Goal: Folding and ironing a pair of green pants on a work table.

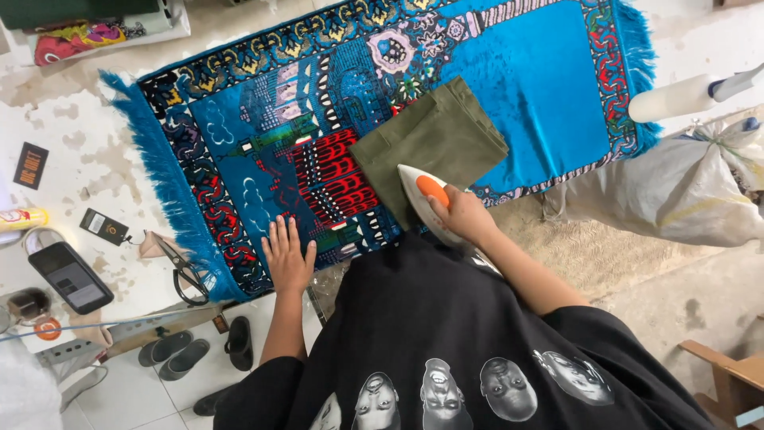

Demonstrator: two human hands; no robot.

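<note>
A folded olive-green garment lies on a blue patterned rug spread over a work surface. My right hand grips the orange handle of a white clothes iron, whose tip rests on the garment's near edge. Fingers spread, my left hand lies flat on the rug's near edge, to the left of the iron, holding nothing. My black printed shirt hides the surface just in front of me.
Black scissors, a smartphone, two dark tags and a yellow can lie on the worn white surface at left. A tied grey sack sits at right. Sandals lie on the tiled floor below.
</note>
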